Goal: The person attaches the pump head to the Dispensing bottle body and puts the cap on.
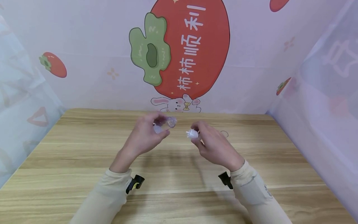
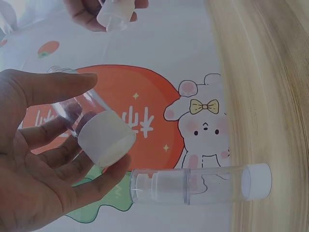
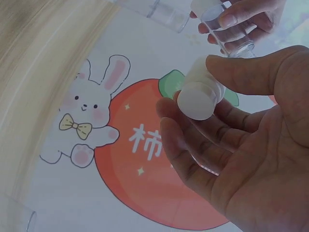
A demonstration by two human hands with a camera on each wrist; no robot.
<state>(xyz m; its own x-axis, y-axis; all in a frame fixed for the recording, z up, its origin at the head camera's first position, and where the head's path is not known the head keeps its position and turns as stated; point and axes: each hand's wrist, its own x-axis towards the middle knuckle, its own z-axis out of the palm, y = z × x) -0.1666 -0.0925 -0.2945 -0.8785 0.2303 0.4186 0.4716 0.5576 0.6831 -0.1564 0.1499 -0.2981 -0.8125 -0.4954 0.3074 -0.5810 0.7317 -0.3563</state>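
Note:
My left hand point(image 1: 146, 132) grips a clear bottle point(image 2: 91, 104) with a white base, tilted above the table with its rim toward the right hand. Across a small gap, my right hand point(image 1: 213, 143) pinches a white pump head point(image 1: 192, 133) between thumb and fingers, a short narrow tip pointing left. The right wrist view shows the round white end of this pump head point(image 3: 198, 100). The bottle and pump head are apart. Another clear bottle point(image 2: 212, 186), white at its base and with a clear cap over its top, stands upright on the table by the left hand.
A clear, open-rimmed piece, likely a cap point(image 3: 19, 215), stands on the table behind the right hand; only its edge shows. The wooden table point(image 1: 173, 196) is bounded by a printed backdrop point(image 1: 92, 84) behind and pale sheets at both sides.

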